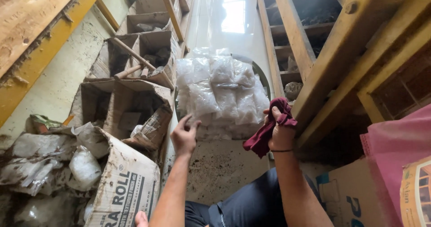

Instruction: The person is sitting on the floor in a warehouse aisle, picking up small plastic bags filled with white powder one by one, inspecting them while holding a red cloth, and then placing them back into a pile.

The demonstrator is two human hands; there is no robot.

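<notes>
the left hand (185,136), fingers loosely open, reaches toward the pile of clear plastic bags (222,94) on the floor ahead; the right hand (280,130) grips a maroon cloth (265,135) beside the wooden shelf (314,74).

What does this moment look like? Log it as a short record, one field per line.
Setting: narrow storeroom aisle between wooden shelving and muddy cardboard boxes
Left hand: open, fingers reaching toward the heap of clear plastic bags; contact unclear
Right hand: closed around a dark red cloth
Floor: pale, speckled with dirt
Lower right: pink bag
</notes>
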